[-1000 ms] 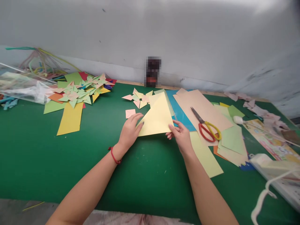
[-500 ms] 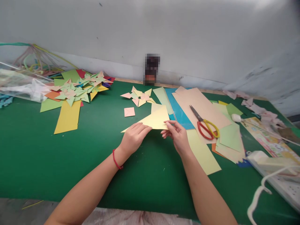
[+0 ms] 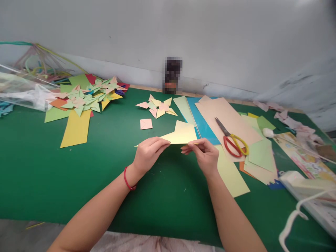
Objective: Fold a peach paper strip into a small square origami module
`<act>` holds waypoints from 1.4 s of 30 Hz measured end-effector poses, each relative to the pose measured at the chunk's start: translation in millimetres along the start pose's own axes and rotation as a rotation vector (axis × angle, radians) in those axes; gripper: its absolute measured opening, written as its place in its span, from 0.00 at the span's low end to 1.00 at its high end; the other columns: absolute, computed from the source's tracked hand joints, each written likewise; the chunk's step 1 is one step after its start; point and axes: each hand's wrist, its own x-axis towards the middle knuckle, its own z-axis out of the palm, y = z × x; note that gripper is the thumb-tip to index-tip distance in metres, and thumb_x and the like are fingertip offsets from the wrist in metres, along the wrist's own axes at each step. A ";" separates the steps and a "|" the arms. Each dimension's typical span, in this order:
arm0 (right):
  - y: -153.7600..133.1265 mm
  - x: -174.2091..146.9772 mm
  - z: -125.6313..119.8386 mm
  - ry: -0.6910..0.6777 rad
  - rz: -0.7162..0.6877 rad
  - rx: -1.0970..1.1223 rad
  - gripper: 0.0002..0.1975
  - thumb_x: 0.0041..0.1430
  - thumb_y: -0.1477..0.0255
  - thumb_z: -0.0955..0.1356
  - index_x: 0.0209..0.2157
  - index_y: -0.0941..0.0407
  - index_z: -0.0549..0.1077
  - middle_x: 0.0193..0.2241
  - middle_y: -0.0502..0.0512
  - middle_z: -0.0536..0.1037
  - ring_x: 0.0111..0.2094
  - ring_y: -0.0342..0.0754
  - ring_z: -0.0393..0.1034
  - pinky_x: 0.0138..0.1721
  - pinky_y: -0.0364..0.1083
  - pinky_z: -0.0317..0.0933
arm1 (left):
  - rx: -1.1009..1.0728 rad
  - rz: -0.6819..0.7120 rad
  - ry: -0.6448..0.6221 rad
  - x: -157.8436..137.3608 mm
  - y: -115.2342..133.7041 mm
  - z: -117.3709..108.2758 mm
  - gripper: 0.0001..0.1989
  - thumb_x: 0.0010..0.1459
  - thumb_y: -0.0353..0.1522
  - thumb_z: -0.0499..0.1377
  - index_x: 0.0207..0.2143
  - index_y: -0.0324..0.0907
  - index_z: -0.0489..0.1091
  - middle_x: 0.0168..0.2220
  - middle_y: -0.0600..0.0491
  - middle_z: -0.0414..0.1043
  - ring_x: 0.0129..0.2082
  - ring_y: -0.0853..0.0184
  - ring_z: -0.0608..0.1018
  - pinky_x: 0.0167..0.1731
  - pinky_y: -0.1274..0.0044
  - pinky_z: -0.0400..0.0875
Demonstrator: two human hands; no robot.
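Observation:
A pale yellow sheet of paper, folded along its near edge, is held between both hands over the green table. My left hand pinches the fold, thumb and fingers closed on it. At the right end of the same edge, my right hand grips the paper between thumb and fingers. Part of the sheet lies behind the left knuckles. Beyond the sheet are a small pink folded square and a pink, yellow and green paper star.
Scissors with red and yellow handles lie on a peach sheet at right. A pile of paper stars lies back left, by a yellow sheet. A white cable and power strip occupy the right edge.
My right hand has shifted right along the paper's near edge. The sheet now tilts flatter, with its near fold pulled straight between the hands. The view has moved slightly.

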 end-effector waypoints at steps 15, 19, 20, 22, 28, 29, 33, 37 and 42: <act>-9.7 -3.1 7.2 0.117 0.056 -0.044 0.09 0.52 0.66 0.68 0.25 0.55 0.66 0.17 0.49 0.77 0.18 0.47 0.72 0.20 0.44 0.66 | -0.194 -0.197 -0.081 6.8 6.8 -3.8 0.06 0.56 0.32 0.56 0.34 0.43 0.71 0.32 0.54 0.73 0.32 0.70 0.74 0.34 0.78 0.69; -9.2 -2.8 7.0 0.071 0.064 -0.019 0.10 0.51 0.65 0.68 0.25 0.55 0.66 0.17 0.50 0.77 0.18 0.47 0.72 0.20 0.44 0.66 | -0.143 -0.115 -0.073 3.8 3.6 -0.5 0.06 0.56 0.31 0.55 0.35 0.43 0.71 0.33 0.53 0.73 0.34 0.69 0.74 0.35 0.78 0.69; -8.7 -2.7 6.4 0.049 0.066 -0.010 0.10 0.51 0.65 0.68 0.24 0.55 0.66 0.17 0.50 0.77 0.18 0.47 0.72 0.20 0.44 0.66 | -0.121 -0.084 -0.064 2.7 2.7 0.1 0.06 0.56 0.30 0.55 0.35 0.43 0.71 0.33 0.53 0.73 0.34 0.70 0.74 0.35 0.78 0.69; -7.6 -2.3 3.9 0.004 0.075 0.003 0.10 0.51 0.64 0.68 0.25 0.55 0.67 0.17 0.51 0.77 0.19 0.47 0.72 0.20 0.44 0.66 | -0.072 -0.018 -0.033 0.2 0.9 0.8 0.06 0.56 0.28 0.56 0.35 0.43 0.71 0.34 0.52 0.73 0.33 0.70 0.74 0.35 0.78 0.69; -2.9 3.1 -6.6 -0.066 0.202 0.027 0.24 0.57 0.52 0.57 0.30 0.57 0.72 0.25 0.55 0.76 0.25 0.48 0.73 0.20 0.44 0.66 | 0.044 0.202 0.007 -4.8 -2.4 1.5 0.08 0.54 0.25 0.56 0.37 0.41 0.70 0.36 0.50 0.74 0.36 0.67 0.74 0.35 0.76 0.70; -1.7 4.6 -8.0 -0.059 0.236 0.030 0.26 0.56 0.51 0.55 0.30 0.57 0.73 0.27 0.56 0.76 0.26 0.49 0.73 0.20 0.45 0.67 | 0.059 0.233 -0.003 -5.1 -2.8 1.8 0.08 0.54 0.25 0.56 0.38 0.40 0.69 0.36 0.50 0.74 0.37 0.67 0.74 0.36 0.75 0.70; 4.2 10.0 -13.0 -0.074 0.383 -0.013 0.21 0.53 0.53 0.62 0.35 0.55 0.74 0.36 0.56 0.74 0.34 0.51 0.71 0.21 0.46 0.69 | 0.090 0.273 -0.058 -5.3 -4.2 2.9 0.08 0.55 0.25 0.55 0.38 0.40 0.69 0.36 0.50 0.73 0.38 0.67 0.74 0.37 0.75 0.69; 11.1 12.1 -16.3 -0.174 0.459 -0.023 0.17 0.52 0.61 0.65 0.42 0.54 0.71 0.41 0.56 0.73 0.37 0.50 0.69 0.25 0.45 0.69 | 0.124 0.282 -0.154 -3.6 -5.2 3.3 0.08 0.57 0.25 0.52 0.38 0.39 0.68 0.37 0.51 0.73 0.39 0.67 0.73 0.38 0.76 0.68; 23.8 13.1 -18.0 -0.134 0.453 -0.080 0.20 0.51 0.67 0.66 0.46 0.55 0.68 0.40 0.57 0.75 0.37 0.50 0.71 0.34 0.48 0.67 | 0.181 0.338 -0.395 -2.7 -3.4 7.1 0.10 0.60 0.26 0.47 0.36 0.39 0.68 0.36 0.52 0.72 0.38 0.68 0.73 0.36 0.76 0.68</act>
